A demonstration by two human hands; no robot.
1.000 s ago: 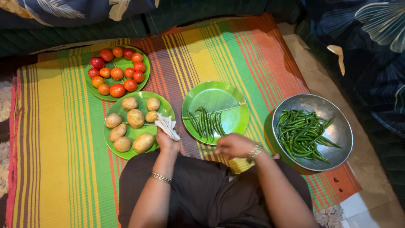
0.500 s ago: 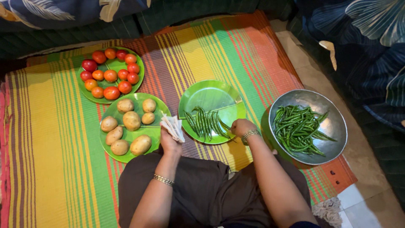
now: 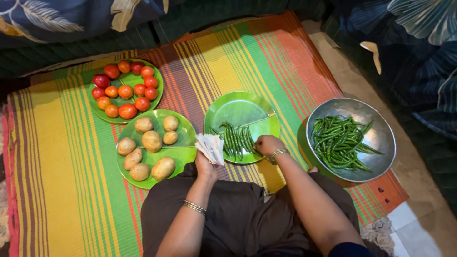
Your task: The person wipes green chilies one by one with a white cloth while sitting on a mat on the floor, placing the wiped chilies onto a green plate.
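On the striped mat (image 3: 62, 157), far left, sits a green plate (image 3: 97, 110) loaded with red and orange tomatoes (image 3: 126, 89). Just below it, edges pretty much touching, is a second green plate (image 3: 183, 154) with seven or so potatoes (image 3: 152, 141) spread around it.

Next over, the person's left hand (image 3: 205, 164) is clenched around a folded white cloth (image 3: 211, 147), which sticks up out of the fist and hangs right over the gap between the potato plate and the middle plate. There's a bangle on that wrist.

Dead center is a third green plate (image 3: 240, 107), the divided kind, with a small bunch of green chillies (image 3: 234, 139) lying in its near section. The right hand (image 3: 267, 144) is at the near right edge of that plate, fingers curled down against the chillies there. Looks like it's pinching one, but honestly I can't tell for sure from this angle, the fingertips are tucked under. Bracelet on that wrist too.

Far right, half off the mat onto the tiled floor (image 3: 414, 223), is a round metal bowl (image 3: 376, 116) holding a much bigger pile of green chillies (image 3: 340, 143), well apart from either hand. Dark floral fabric (image 3: 419, 28) runs along the top and right side.
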